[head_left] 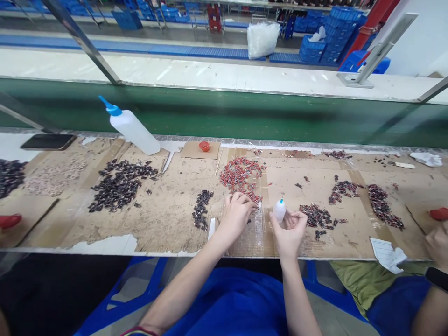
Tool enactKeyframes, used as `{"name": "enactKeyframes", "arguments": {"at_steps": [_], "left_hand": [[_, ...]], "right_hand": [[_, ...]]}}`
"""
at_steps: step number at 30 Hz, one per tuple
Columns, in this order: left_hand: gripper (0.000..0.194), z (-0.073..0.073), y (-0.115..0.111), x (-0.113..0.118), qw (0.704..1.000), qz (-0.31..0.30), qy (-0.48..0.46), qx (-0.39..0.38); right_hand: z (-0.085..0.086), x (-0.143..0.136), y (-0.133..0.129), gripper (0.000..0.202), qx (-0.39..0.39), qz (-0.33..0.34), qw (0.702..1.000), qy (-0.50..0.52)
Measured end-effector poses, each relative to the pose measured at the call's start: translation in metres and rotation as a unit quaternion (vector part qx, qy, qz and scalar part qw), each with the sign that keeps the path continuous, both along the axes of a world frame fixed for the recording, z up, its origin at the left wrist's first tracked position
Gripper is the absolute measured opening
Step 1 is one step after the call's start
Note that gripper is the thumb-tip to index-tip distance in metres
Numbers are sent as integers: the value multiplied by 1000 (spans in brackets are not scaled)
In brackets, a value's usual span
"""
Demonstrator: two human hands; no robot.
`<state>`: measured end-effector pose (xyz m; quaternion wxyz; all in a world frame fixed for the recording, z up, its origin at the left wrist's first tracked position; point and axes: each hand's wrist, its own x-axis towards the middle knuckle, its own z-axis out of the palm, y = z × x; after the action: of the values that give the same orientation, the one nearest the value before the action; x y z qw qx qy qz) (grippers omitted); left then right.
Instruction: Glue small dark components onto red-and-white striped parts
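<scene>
My right hand (pixel 291 233) grips a small white squeeze bottle (pixel 279 212) with a blue tip, held upright between thumb and fingers. My left hand (pixel 238 214) is curled at the near edge of a pile of small red-and-silver parts (pixel 241 173); its fingertips are close together, and whatever they hold is too small to make out. Left of that hand lies a small pile of black parts (pixel 201 210). Just right of the bottle is a heap of dark red-and-black parts (pixel 317 216).
Cardboard (pixel 168 224) covers the bench. A large white bottle (pixel 135 131) leans at the back left, near a phone (pixel 48 142) and a black-part pile (pixel 117 184). A red cap (pixel 204 146) sits behind. At right, a co-worker's hand (pixel 439 245) is near crumpled paper (pixel 388 254).
</scene>
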<state>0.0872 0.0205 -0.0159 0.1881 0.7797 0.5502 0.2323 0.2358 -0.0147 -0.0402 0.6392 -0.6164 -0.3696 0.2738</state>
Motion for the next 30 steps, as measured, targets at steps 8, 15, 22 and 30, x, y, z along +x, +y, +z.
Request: {"name": "enactKeyframes", "arguments": {"at_steps": [8,15,22,30], "left_hand": [[15,-6,3,6,987,-63,128,70],[16,0,-19,-7,992,-84,4,98],[17,-1,-49,-19,984,-40,-79,155],[15,-23,-47,-19,995,16,-7,95]], "right_hand": [[6,-4,-15,56,77,-39,990,-110],[15,-26,-46,31,37,30,990,-133],[9,-47,-34,28,-64,138,983,101],[-1,-35,-35,31,-90,130,987,26]]}}
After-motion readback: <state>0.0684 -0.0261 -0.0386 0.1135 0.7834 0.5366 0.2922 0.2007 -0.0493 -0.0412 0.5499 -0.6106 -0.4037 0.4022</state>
